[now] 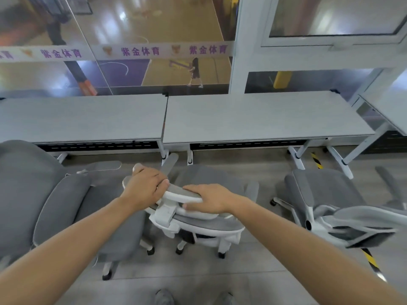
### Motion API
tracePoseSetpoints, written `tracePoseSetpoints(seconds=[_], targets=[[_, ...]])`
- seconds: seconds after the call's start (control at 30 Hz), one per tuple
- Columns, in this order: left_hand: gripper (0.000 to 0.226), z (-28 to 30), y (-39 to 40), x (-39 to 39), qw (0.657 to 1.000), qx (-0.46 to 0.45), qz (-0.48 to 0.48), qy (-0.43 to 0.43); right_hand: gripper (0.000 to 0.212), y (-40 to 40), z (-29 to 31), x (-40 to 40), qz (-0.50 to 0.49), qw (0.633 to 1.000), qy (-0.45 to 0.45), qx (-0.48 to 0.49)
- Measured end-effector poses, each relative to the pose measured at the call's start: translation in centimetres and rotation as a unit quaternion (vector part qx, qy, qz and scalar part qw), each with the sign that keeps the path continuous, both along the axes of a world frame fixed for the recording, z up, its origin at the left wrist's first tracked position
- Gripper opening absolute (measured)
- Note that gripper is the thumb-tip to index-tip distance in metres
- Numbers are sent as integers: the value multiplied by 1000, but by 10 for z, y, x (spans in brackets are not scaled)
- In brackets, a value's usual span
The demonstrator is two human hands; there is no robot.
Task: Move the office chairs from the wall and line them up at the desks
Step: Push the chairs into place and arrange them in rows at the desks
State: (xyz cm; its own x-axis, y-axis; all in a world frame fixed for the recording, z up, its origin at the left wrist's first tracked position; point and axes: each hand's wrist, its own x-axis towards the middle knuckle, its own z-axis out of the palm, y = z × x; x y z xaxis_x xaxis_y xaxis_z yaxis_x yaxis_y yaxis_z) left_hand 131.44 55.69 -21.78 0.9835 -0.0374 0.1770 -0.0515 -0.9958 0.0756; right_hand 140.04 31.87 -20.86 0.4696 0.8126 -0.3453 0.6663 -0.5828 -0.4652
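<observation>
So going left to right: there's a grey chair (66,201) already parked at the front edge of the left desk (83,117), looks done to me. Then the middle chair (207,221), which is the one being handled, sits on the floor just short of the seam where the left desk meets the right desk (264,117), with its back toward the camera. The left hand (145,188) has its fingers curled over the top of the headrest (176,192), and the right hand (209,199) is wrapped round the same piece from the other side, thumb tucked underneath. Further right, a third chair (326,194) sits near the right desk's legs but twisted off at an angle. My guess is it's roughly halfway: one in, one being pushed up, one left to straighten.
</observation>
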Motion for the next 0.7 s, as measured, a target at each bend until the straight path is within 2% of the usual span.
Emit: tracePoseSetpoints(seconds=[0.07,0.17,0.27,0.4,0.53,0.7], targets=[[36,2,-21,0,1000,-2,20,-1,57,-8,9,3,-69,997,-12,-30],[46,6,-34,2,999,0,1,40,68,-10,13,-5,-137,982,-119,-48],[58,11,-31,5,997,20,-5,68,58,-11,12,-8,-187,968,-165,-40],[64,5,-27,3,997,11,39,69,60,-21,14,-10,-192,965,-172,-50],[54,3,-40,2,998,8,36,59,62,-36,7,-9,-194,963,-179,-47],[55,0,-59,3,998,12,37,46,54,-56,4,-3,-194,963,-185,-35]])
